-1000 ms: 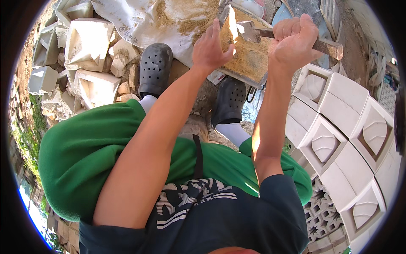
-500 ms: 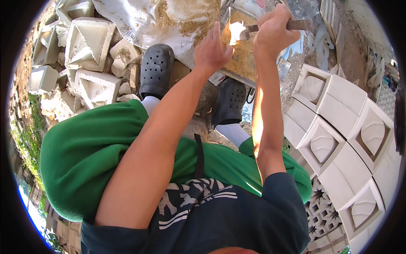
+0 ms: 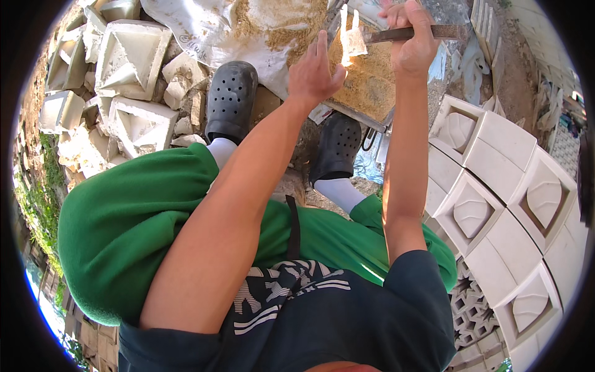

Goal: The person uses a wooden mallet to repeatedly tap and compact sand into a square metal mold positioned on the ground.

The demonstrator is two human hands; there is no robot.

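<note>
My right hand [image 3: 411, 43] is at the top right with the brown wooden handle of a tool [image 3: 447, 32] in its grip, thumb laid over it and some fingers loosened. The tool's pale, blocky end is washed out by sunlight, so I cannot tell its exact kind. Under it lies a shallow frame [image 3: 363, 116] filled with yellow-brown sandy material [image 3: 370, 84]. My left hand [image 3: 315, 75] hovers or rests at the frame's left side, fingers stretched out and nothing in it. I cannot tell whether it touches the material.
A white sheet [image 3: 273, 68] strewn with sandy grains spreads at the top. My dark clogs [image 3: 232, 99] stand just before the frame. Broken concrete blocks [image 3: 134, 59] pile up on the left. Pale moulded blocks [image 3: 477, 214] stand in rows on the right.
My right hand and the tool have moved slightly right and up, and its fingers have loosened around the handle. My left hand has hardly moved.
</note>
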